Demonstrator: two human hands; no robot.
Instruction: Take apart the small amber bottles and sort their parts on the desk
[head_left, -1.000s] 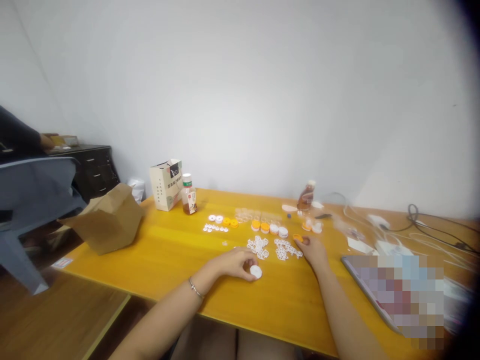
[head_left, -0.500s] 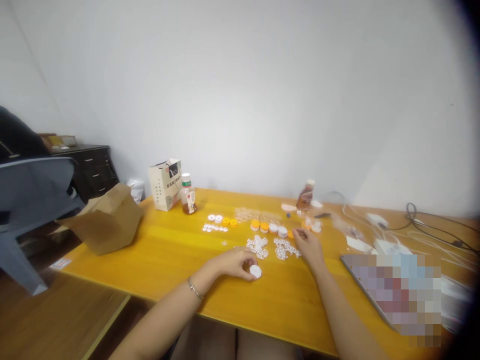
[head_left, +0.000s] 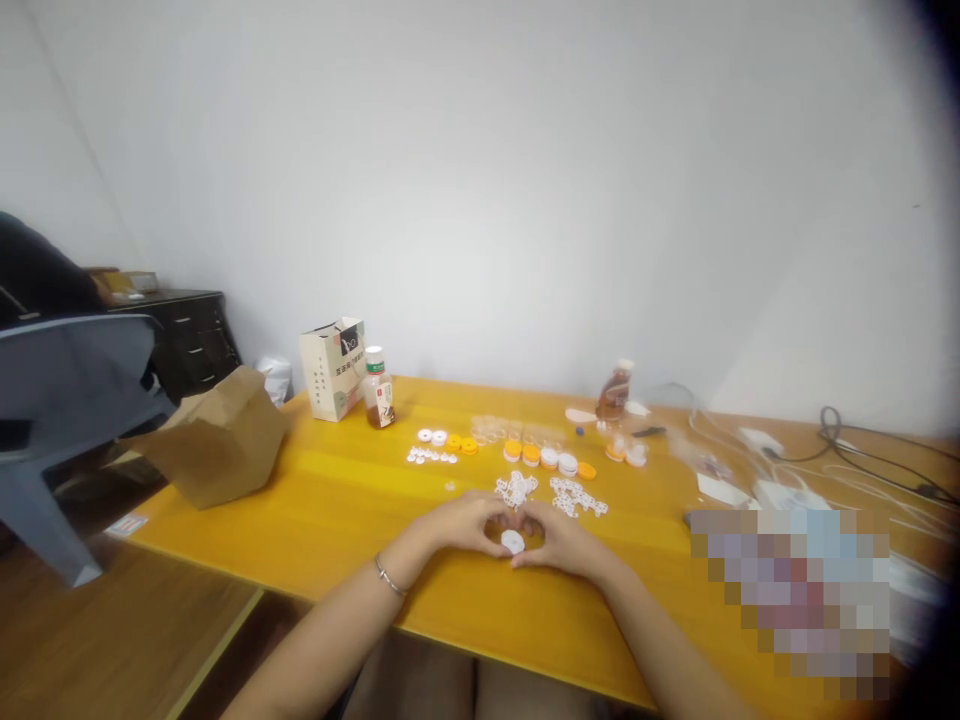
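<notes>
A small white round disc (head_left: 513,542), like a lid, is held just above or on the table in front of me. My left hand (head_left: 472,522) grips it from the left, thumb below and fingers curled over the far side. From the right, my right hand (head_left: 559,540) closes round the same disc, its thumb at the near edge and fingertips meeting the left ones. Whether the right fingers hide a small part I cannot tell. Just beyond lie two piles of white perforated pieces (head_left: 517,488) and a row of orange and white round caps (head_left: 549,457), with an orange cap (head_left: 586,470) at its right end.
Clear plastic cups (head_left: 491,428), white rings (head_left: 432,437) and small white pieces (head_left: 431,456) lie farther back. Bottles (head_left: 379,395), a paper bag (head_left: 334,370), a brown box (head_left: 225,440), cables (head_left: 829,430) and a blurred-out tablet (head_left: 787,590) surround them.
My right hand has come left and nearer from the orange cap at the row's end to the white disc. My left hand stays at the disc.
</notes>
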